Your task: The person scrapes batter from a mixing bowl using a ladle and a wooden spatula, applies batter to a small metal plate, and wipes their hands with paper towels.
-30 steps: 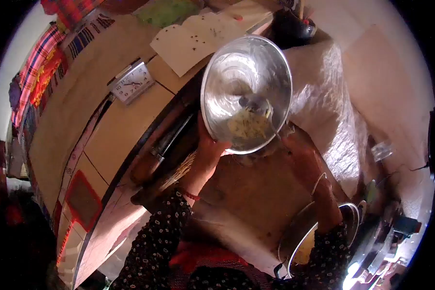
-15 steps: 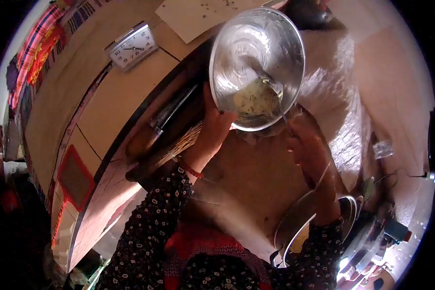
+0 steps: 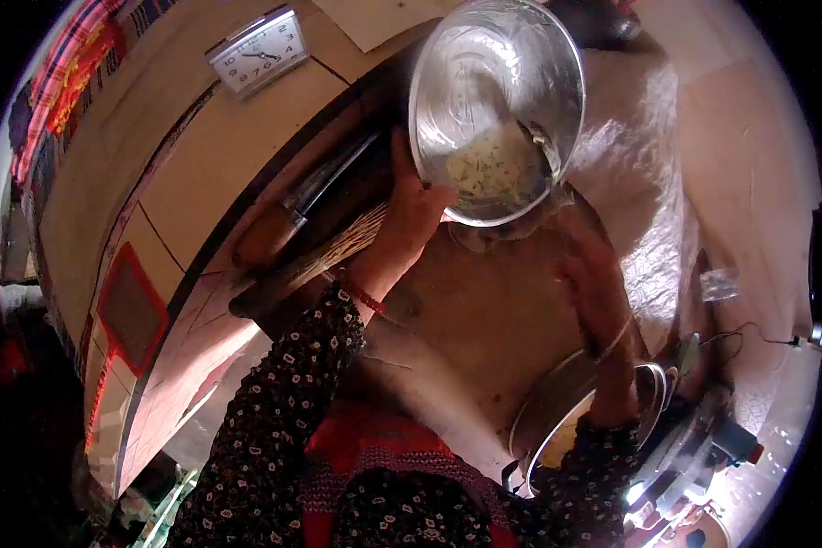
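A shiny metal bowl (image 3: 461, 64) tilts toward me at the top middle of the view, with pale yellowish batter (image 3: 493, 164) flecked with green pooled in its lower part. My left hand (image 3: 416, 210) is closed on the bowl's left rim, thumb at the near edge. At the right rim, my right hand (image 3: 589, 242) is closed round the handle of a spoon (image 3: 548, 151), whose head dips into the bowl beside the batter. Shadow hides most of the handle and some fingers. Below my right forearm stands a metal pot (image 3: 530, 420) with something yellow inside.
A clock (image 3: 258, 53) stands on the tiled ledge at upper left, and a red-framed fly swatter (image 3: 132, 310) lies lower down. Beside my left arm are a bundle of thin sticks (image 3: 338, 242) and a long-handled tool (image 3: 338, 173). A crinkled shiny sheet (image 3: 653, 183) covers the right side.
The bowl appears slightly higher and farther right, and the spoon has shifted toward its right wall. More batter shows. The surroundings have also shifted a little in view.
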Demonstrator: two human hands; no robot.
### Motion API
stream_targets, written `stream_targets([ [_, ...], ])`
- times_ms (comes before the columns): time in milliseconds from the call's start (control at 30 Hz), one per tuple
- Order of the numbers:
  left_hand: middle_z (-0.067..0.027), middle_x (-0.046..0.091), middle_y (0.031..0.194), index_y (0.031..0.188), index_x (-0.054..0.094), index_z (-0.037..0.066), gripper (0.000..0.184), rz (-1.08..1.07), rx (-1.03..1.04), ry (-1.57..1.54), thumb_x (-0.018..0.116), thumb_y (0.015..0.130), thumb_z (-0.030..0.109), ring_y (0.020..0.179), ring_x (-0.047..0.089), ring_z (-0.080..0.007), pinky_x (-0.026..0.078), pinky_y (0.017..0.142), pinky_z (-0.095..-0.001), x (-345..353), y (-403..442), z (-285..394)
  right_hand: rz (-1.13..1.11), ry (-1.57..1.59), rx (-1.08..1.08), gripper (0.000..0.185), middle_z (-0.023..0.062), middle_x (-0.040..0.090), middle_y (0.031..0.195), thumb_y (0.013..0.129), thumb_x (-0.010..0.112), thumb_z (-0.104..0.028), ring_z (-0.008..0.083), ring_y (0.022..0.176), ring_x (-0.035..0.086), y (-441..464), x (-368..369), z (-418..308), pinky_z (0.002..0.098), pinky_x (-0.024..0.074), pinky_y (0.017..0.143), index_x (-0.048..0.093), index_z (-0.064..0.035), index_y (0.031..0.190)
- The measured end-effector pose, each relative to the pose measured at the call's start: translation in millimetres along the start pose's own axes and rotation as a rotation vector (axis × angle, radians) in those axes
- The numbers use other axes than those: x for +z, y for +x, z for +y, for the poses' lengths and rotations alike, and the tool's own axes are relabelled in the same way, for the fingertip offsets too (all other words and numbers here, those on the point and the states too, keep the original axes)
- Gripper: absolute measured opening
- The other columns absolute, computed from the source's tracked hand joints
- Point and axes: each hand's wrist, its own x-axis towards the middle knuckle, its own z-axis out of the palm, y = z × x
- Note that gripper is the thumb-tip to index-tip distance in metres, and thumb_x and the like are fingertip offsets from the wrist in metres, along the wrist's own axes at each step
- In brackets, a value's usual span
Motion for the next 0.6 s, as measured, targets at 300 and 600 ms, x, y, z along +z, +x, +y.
stream_targets([
  [300,-0.0187,0.031,0.135,0.141,-0.011,0.002,0.094,0.058,-0.049,0.069,0.051,0.070,0.000,0.118,0.041,-0.0250,0.040,0.095,-0.0307,2.4,-1.1,3.2,-0.025,0.317,0.069,0.035,0.0015,0.056,0.071,0.086,0.049,-0.008,0.0058,0.049,0.044,-19.1,23.4,5.6,0.0208,0.0362,0.042,0.054,-0.0029,0.121],
  [600,-0.0172,0.030,0.137,0.141,-0.008,-0.001,0.094,0.048,-0.058,0.116,0.055,0.070,0.000,0.121,0.037,-0.0228,0.035,0.099,-0.0290,2.9,-3.6,6.7,0.205,-0.404,-0.335,0.037,0.0141,0.063,0.090,0.086,0.053,-0.012,0.0198,0.079,0.060,33.9,58.7,53.7,0.0335,0.0472,0.068,0.051,-0.0008,0.121],
])
